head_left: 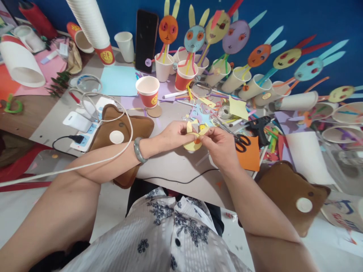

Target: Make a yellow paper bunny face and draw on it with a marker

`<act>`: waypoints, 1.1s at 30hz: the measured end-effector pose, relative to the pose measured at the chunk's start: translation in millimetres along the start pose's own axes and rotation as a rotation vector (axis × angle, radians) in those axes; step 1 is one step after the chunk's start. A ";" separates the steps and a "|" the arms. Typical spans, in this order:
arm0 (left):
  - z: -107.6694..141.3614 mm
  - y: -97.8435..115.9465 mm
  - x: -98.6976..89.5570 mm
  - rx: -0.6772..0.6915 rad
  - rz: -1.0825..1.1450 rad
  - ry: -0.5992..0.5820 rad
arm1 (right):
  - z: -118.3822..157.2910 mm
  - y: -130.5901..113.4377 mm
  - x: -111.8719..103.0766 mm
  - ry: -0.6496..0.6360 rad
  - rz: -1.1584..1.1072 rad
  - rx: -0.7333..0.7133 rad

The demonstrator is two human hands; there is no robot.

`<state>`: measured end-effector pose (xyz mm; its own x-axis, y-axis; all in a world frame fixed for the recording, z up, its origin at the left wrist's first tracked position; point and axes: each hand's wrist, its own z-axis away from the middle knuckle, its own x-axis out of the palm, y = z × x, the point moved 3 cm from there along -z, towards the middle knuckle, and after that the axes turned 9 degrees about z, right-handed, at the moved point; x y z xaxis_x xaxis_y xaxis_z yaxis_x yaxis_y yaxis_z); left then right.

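Observation:
A pale yellow paper rabbit head (pixel 191 146) with ear strips and an orange patch is between my hands over the table's front part. My left hand (pixel 177 135), with a bangle on the wrist, pinches its left side. On the other side, my right hand (pixel 219 145) has thumb and forefinger closed on the paper near an ear. Fingers partly cover the piece, so its full outline is hidden. Just right of my right hand lie black-handled scissors (pixel 242 143) and an orange paper sheet (pixel 251 155). Behind my hands are scattered paper scraps (pixel 201 112).
Several paper cups with rabbit faces, such as an orange one (pixel 168 29), line the back. A glue gun (pixel 258 128) lies at right. A white cable (pixel 93 160) crosses my left forearm near a power strip (pixel 90 132). Brown cushions (pixel 283 189) sit along the edge.

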<state>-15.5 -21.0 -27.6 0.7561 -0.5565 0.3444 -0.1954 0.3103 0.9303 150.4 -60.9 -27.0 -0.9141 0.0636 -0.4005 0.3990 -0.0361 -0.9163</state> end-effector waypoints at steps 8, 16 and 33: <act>-0.1 -1.4 -3.4 0.047 -0.014 0.045 | 0.0 -7.4 -1.0 -0.007 -0.015 -0.059; -0.6 -3.9 -4.7 0.066 0.014 -0.003 | 0.7 -1.7 -0.9 0.026 0.008 -0.046; 0.9 0.8 -4.1 0.069 -0.068 0.094 | -1.3 -2.2 -2.7 0.042 -0.010 -0.093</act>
<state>-19.3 -19.2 -28.2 0.8236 -0.4988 0.2701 -0.1817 0.2191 0.9586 152.0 -59.6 -23.9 -0.9148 0.1055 -0.3900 0.3971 0.0570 -0.9160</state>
